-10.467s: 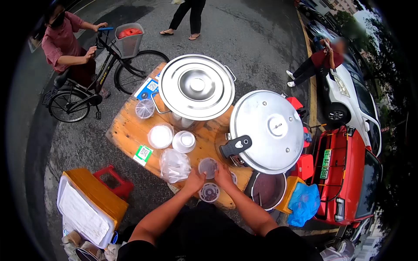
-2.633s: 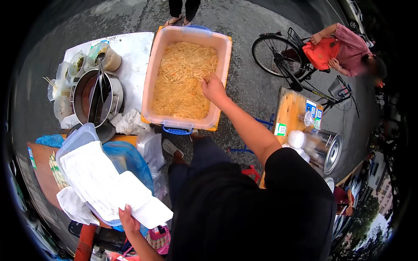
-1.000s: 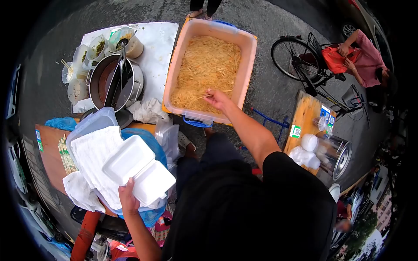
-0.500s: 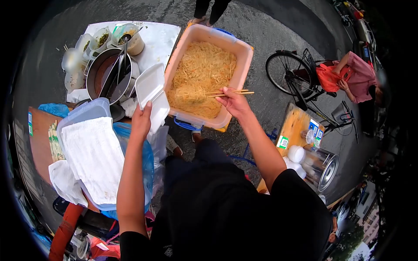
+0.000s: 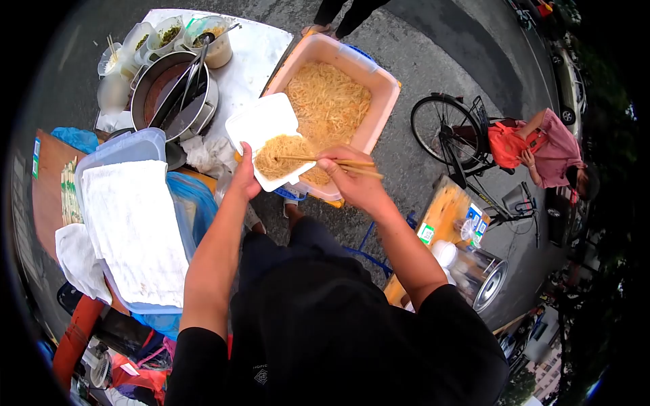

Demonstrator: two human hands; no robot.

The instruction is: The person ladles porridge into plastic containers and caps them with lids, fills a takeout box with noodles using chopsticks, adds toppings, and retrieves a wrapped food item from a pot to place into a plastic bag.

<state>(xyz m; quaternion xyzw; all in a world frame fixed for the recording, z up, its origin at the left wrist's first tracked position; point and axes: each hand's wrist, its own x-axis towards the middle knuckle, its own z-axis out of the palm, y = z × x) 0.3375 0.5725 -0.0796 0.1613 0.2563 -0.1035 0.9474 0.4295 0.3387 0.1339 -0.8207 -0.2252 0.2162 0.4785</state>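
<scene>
My left hand (image 5: 248,174) grips the edge of a white foam takeaway box (image 5: 261,119), its lid folded back. A clump of pale noodles (image 5: 281,154) lies in the lower half of the box. Wooden chopsticks (image 5: 349,163) are in my closed right hand (image 5: 352,177), their tips in that clump. Beneath and beyond the box stands a pinkish plastic tub (image 5: 376,116) with more noodles (image 5: 332,95) in it. The box overlaps the tub's near left corner.
At left are a steel pot (image 5: 210,108) with dark liquid and ladles, several plastic containers (image 5: 166,37), and a blue tub covered by a white towel (image 5: 135,230). A wooden board (image 5: 443,206) holds a clear canister (image 5: 484,271). A person in pink (image 5: 558,145) stands by a bicycle (image 5: 467,135).
The takeaway box has moved right, over the tub's near left edge. My right hand has brought a clump of noodles from the tub into the box with the chopsticks.
</scene>
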